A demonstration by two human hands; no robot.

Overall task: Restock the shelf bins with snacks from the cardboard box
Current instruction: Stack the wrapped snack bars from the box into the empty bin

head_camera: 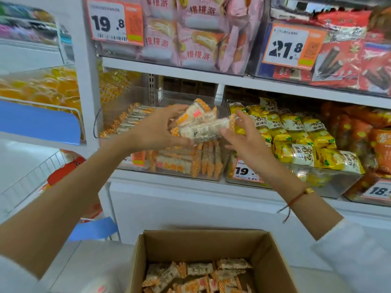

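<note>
Fingers of the left hand curl around a bundle of snack packets; the right hand, at 3 o'clock, steadies it with spread fingers, probably for lowering into the clear bin beneath. At 6 o'clock, the cardboard box holds more packets.

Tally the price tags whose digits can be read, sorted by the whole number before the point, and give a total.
Tags starting 19: 2
Tags starting 21: 1
Tags starting 18: 1
Total: 4
One further tag beside the left forearm shows only its orange part, so it is not counted.
</note>
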